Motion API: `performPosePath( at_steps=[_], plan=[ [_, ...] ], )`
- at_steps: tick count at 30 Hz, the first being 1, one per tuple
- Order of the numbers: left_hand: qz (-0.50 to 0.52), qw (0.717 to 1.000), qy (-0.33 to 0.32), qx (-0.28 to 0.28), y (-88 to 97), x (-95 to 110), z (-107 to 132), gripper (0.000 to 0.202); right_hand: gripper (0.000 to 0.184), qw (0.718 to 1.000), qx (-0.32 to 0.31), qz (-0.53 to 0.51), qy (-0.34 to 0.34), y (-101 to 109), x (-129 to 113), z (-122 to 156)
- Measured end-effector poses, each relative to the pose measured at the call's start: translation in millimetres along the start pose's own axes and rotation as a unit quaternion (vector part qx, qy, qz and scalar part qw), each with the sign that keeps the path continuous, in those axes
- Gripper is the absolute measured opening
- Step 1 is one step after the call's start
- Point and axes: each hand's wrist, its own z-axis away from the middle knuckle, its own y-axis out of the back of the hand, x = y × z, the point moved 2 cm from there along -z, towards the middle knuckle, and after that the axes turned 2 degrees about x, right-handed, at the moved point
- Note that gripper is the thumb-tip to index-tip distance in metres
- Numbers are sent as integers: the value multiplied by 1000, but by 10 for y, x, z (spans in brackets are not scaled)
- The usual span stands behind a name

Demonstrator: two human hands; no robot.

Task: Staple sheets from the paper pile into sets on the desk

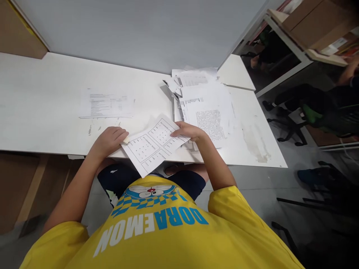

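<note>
A white printed sheet (143,147) with boxed blocks of text is tilted over the front edge of the table. At its left corner my left hand (110,140) is closed. A small cream-coloured thing (126,139) shows at those fingertips against the paper; I cannot tell what it is. My right hand (187,130) grips the sheet's far right side, with fingers lying over the print. Just beyond the right hand is a loose pile of printed papers (211,121), some with torn or uneven edges.
Another printed page (108,104) lies flat on the white table (42,101), left of the hands. A grey panel (140,30) rises behind. Cardboard boxes (316,22) sit at the upper right. Chairs and part of another person (331,108) are at the right.
</note>
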Motion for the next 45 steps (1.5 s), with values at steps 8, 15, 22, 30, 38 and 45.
performPosePath(
  at_steps=[8, 15, 22, 30, 38, 45],
  plan=[
    [20, 1000, 3, -8, 25, 35, 1, 25, 44, 1000, -2, -11, 13, 17, 28, -46],
    [45, 999, -13, 2, -1, -8, 59, 23, 52, 1000, -12, -14, 23, -28, 13, -89],
    [11, 997, -34, 72, -17, -87, 132, 13, 53, 999, 5, -21, 48, -3, -53, 22],
    [-39, 991, 44, 117, -6, -139, 208, 22, 55, 955, 201, -125, 180, 0, -281, -261],
    [-40, 977, 65, 197, 43, -168, 245, 34, 46, 951, 234, 9, 204, -1003, -862, -1645],
    [-49, 980, 94, 170, 115, -212, 223, 36, 69, 900, 315, 217, 211, -1350, -978, -1773]
  ],
)
